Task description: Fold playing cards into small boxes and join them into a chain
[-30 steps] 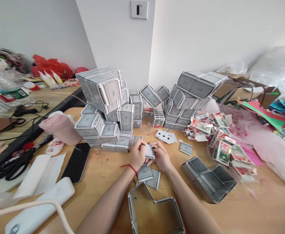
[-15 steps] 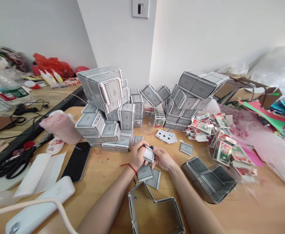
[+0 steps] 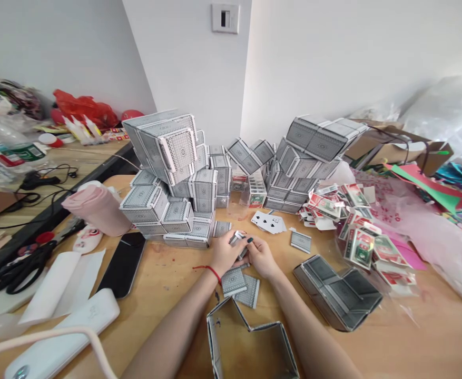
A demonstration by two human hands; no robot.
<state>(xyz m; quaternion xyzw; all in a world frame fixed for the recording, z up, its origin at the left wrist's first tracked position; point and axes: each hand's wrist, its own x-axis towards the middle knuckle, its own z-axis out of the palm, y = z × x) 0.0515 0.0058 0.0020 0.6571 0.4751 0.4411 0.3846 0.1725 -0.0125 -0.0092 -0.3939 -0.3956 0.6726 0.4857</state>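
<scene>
Folded card [image 3: 238,237] has tipped over since half a second ago: its white face was toward the camera, now mostly a narrow whitish end and a grey side show. It sits between both hands, above the table [image 3: 167,295]. Left hand [image 3: 223,253] clamped on it, fingers wrapped around the left side. Right hand [image 3: 263,257] pinching it from the right, dark-nailed thumb against it; hands close together. Card looks small, stiff, grey and white; fingers hide most of it, so can't tell the full fold shape.

Around the grip: two grey patterned cards [image 3: 234,282] just below, overlapping. Nearer the person, an open card frame [image 3: 212,337] with a notched outline, between the forearms. Beyond and right, face-up spades [image 3: 269,222]; farther right, one loose grey card [image 3: 301,241]. Left and beyond, stacked card blocks [image 3: 205,189].
</scene>
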